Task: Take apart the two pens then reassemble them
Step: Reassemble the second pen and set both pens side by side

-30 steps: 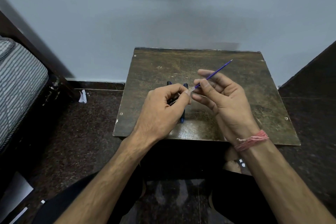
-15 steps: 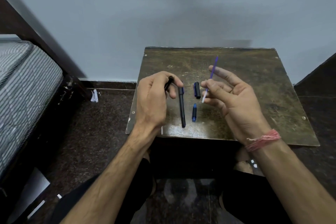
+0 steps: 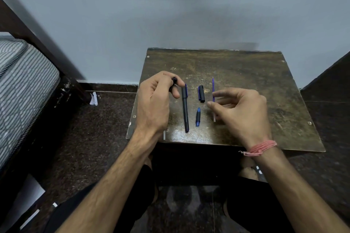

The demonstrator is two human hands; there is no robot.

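On the small worn table (image 3: pixel 265 81) lie an assembled black pen (image 3: pixel 185 111), a black cap with a blue clip (image 3: pixel 201 93), a short blue tip piece (image 3: pixel 198 117) and a thin purple refill (image 3: pixel 213 85), all pointing away from me. My left hand (image 3: pixel 157 100) grips a black pen barrel (image 3: pixel 173 82) in curled fingers, just left of the assembled pen. My right hand (image 3: pixel 242 113) hovers low over the refill. Its fingers are loosely curled, and thumb and forefinger tips are apart beside the refill.
A thin clear stick (image 3: pixel 164 135) lies by the table's front edge under my left wrist. A bed with a striped mattress (image 3: pixel 22 81) and dark frame stands at the left. A dark slanted surface (image 3: pixel 331 73) rises at the right. The wall is close behind the table.
My right hand has lowered the purple refill flat onto the table, right of the cap. My left hand has drawn left with the barrel. The camera has shifted, so the table sits further right.
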